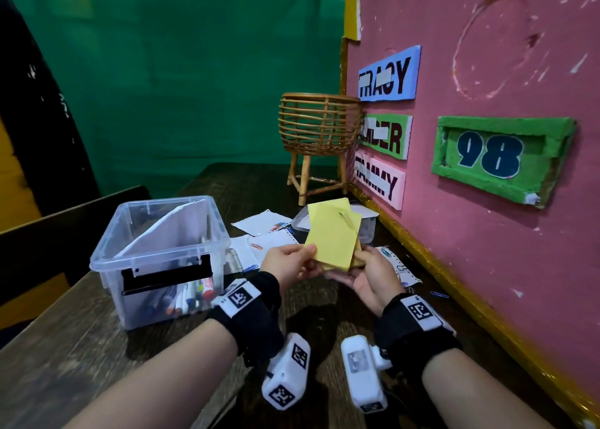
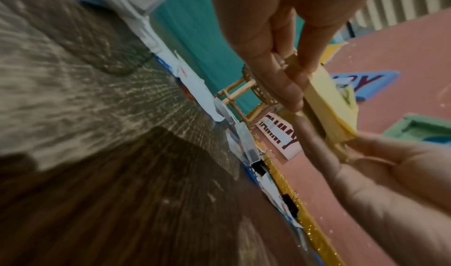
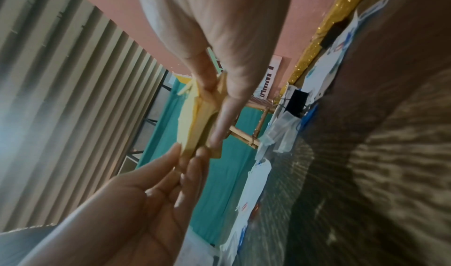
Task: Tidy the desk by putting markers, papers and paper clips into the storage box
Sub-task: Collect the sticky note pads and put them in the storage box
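**Yellow papers held in both hands above the desk**

My left hand [image 1: 290, 262] pinched the lower left edge of the yellow papers [image 1: 334, 233], thumb on the front and fingers behind. My right hand [image 1: 370, 277] gripped their lower right corner from beneath, fingers curled under the stack. So I held the papers tilted in the air over the desk [image 1: 78, 357]. Just beyond my grip lay white papers [image 1: 259, 222] with scattered paper clips [image 1: 256, 246] on them. To the left of my grip stood the clear storage box [image 1: 159, 256], with markers [image 1: 194, 297] and a white sheet inside. Further beyond my grip stood a wicker basket [image 1: 319, 126].
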{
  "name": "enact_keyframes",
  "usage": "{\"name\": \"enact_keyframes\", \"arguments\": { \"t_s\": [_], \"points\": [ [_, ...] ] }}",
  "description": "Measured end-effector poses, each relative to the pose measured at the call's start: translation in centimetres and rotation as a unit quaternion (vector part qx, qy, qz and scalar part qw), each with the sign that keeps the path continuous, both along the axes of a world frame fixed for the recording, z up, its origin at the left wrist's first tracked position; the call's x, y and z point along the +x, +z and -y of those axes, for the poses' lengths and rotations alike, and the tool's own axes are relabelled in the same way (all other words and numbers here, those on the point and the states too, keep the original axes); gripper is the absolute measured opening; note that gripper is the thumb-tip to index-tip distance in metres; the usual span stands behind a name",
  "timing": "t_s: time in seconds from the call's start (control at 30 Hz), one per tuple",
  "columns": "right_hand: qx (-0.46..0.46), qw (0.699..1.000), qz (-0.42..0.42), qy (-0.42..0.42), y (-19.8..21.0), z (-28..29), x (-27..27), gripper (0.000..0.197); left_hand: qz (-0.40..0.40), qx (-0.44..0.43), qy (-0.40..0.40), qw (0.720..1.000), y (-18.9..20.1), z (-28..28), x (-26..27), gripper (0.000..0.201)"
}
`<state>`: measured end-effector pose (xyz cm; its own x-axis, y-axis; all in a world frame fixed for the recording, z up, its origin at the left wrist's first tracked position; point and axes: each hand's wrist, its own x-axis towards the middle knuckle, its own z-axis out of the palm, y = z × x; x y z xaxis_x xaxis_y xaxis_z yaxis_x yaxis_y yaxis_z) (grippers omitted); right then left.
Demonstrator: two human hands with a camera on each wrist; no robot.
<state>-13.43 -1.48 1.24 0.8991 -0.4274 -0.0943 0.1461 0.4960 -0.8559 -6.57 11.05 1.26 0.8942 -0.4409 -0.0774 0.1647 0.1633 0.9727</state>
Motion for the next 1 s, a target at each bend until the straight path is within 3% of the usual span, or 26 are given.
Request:
{"name": "enact_keyframes", "arguments": {
  "t_s": [0.13, 0.2, 0.23, 0.3, 0.33, 0.43, 0.53, 0.77, 0.9, 1.0],
  "points": [
    [-0.008, 0.999, -0.010, 0.031, 0.2, 0.3, -0.5, 0.033, 0.108, 0.157, 0.026, 0.981, -0.2, 0.5, -0.6, 0.021],
    [-0.046, 0.998, -0.025, 0.033, 0.1, 0.3, -0.5, 0.028, 0.124, 0.218, 0.004, 0.968, 0.1, 0.7, -0.9, 0.025],
    [-0.072, 0.996, -0.038, 0.030, -0.1, 0.3, -0.4, 0.029, 0.150, 0.273, -0.007, 0.950, 0.3, 0.8, -1.0, 0.026],
    [-0.104, 0.992, -0.062, 0.023, -0.5, 0.4, -0.4, 0.033, 0.243, 0.399, 0.004, 0.884, 0.7, 0.9, -1.2, 0.025],
    [-0.110, 0.991, -0.072, 0.022, -0.5, 0.5, -0.4, 0.034, 0.277, 0.422, 0.025, 0.863, 0.9, 0.9, -1.2, 0.024],
    [-0.128, 0.987, -0.096, 0.024, -0.5, 0.9, -0.7, 0.034, 0.369, 0.377, 0.062, 0.847, 1.4, 1.0, -0.8, 0.029],
    [-0.151, 0.982, -0.105, 0.052, -0.2, 1.1, -1.0, 0.031, 0.435, 0.337, 0.038, 0.834, 2.0, 1.9, -0.4, 0.031],
    [-0.192, 0.970, -0.123, 0.085, -0.1, 0.6, -1.2, 0.027, 0.452, 0.362, 0.015, 0.816, 2.9, 3.5, 0.4, 0.014],
    [-0.186, 0.971, -0.136, 0.063, -0.2, 1.4, -1.2, 0.026, 0.453, 0.430, -0.020, 0.781, 2.6, 3.1, 1.2, 0.021],
    [-0.198, 0.967, -0.138, 0.078, 0.0, 1.6, -1.4, 0.020, 0.462, 0.399, -0.046, 0.791, 2.3, 2.8, 1.5, 0.031]
  ]
}}
